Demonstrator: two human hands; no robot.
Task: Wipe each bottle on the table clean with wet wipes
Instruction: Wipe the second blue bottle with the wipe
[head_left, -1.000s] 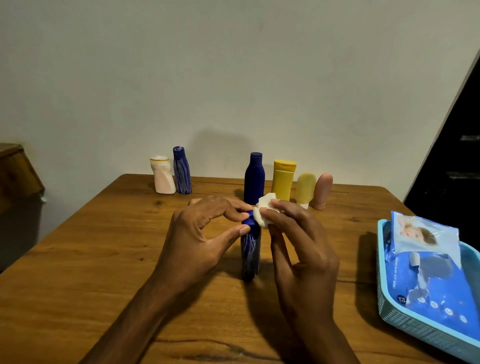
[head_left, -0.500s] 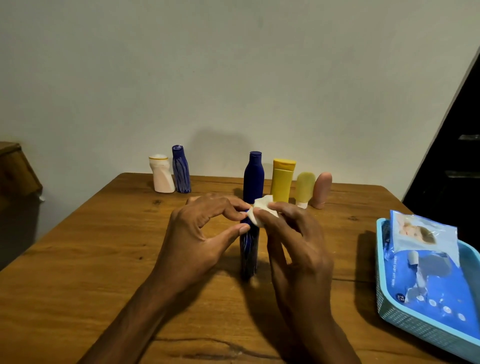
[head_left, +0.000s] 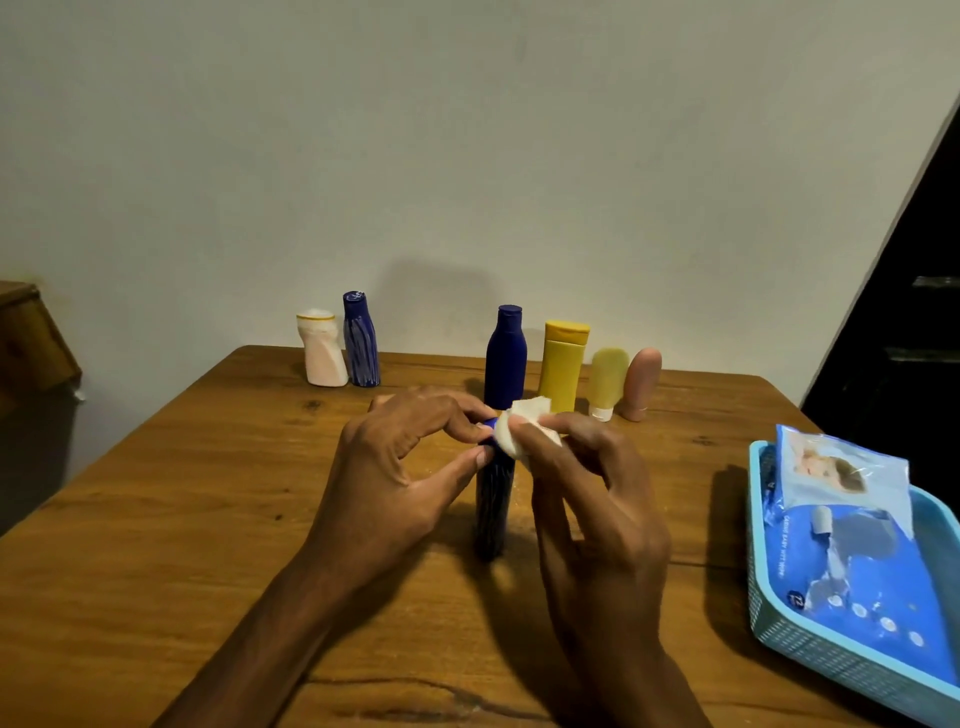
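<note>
Pinching the cap of a dark-blue striped plastic bottle (head_left: 493, 506) upright at mid-table, the left hand (head_left: 410, 467) steadies it; the right hand (head_left: 587, 493) grips a crumpled white wet wipe (head_left: 519, 431) against its top. Turning the bottle would likely clean all round.

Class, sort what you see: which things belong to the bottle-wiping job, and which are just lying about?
Job:
striped bottle in hand
wet wipe
six bottles at the back
wipes pack

Lying about:
blue basket
wooden furniture at left

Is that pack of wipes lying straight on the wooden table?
No, the blue wet wipes pack lies inside a light blue plastic basket.
</note>
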